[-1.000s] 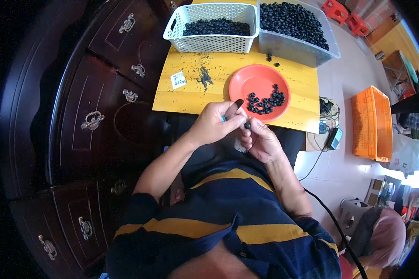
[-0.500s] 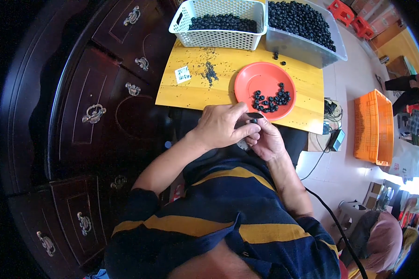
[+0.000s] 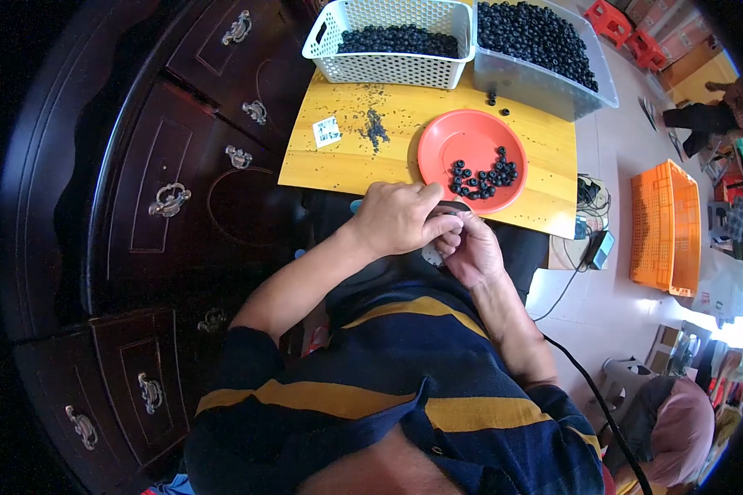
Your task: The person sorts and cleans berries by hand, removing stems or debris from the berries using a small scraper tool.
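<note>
My left hand (image 3: 396,219) and my right hand (image 3: 475,247) meet at the near edge of the yellow table, fingertips pinched together. A dark, flat, blade-like piece (image 3: 456,205) spans between them; which hand grips it is hard to tell. My right fingers hold a small black ring-shaped part, now mostly covered by the left thumb. Just beyond the hands sits a red plate (image 3: 450,136), with several black ring-shaped parts (image 3: 487,177) gathered on its near right side.
A white perforated basket (image 3: 392,70) and a clear plastic bin (image 3: 545,91), both holding many black parts, stand at the back. Black scraps (image 3: 376,128) and a white printed square (image 3: 326,132) lie on the tabletop (image 3: 322,169). Dark drawers (image 3: 169,206) flank the left; an orange crate (image 3: 660,231) is right.
My left thumb has closed further over the small black part, which now shows less. Both hands stay in nearly the same place. A person at the far right has shifted.
</note>
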Demonstrator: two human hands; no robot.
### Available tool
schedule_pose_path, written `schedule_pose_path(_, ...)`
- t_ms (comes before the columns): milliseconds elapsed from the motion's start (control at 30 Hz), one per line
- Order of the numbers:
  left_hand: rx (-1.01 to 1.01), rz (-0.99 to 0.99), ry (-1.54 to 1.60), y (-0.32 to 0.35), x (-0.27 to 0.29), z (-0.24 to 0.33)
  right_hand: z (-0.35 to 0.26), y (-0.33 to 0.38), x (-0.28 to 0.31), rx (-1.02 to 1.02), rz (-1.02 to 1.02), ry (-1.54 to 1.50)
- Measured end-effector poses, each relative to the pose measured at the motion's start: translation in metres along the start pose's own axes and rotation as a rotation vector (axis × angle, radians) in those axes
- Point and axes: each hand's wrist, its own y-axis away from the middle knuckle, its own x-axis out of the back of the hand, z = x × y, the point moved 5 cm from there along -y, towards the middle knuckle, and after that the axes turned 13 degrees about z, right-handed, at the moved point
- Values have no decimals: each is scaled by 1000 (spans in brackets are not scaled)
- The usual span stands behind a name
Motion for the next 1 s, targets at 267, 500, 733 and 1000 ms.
schedule_pose_path(267, 18, 0, -22, -5, 0, 3, -5, 4, -8, 24, 64, -45)
schedule_pose_path(500, 68, -66, -42, -4, -3, 3, -6, 6, -13, -28, 0, -73)
schedule_pose_path(733, 314, -22, 214, 1, 10, -17, -11, 4, -19, -83, -69, -214)
schedule_pose_path(1000, 355, 66, 329, 0, 21, -20, -11, -2, -28, -152, -106, -261)
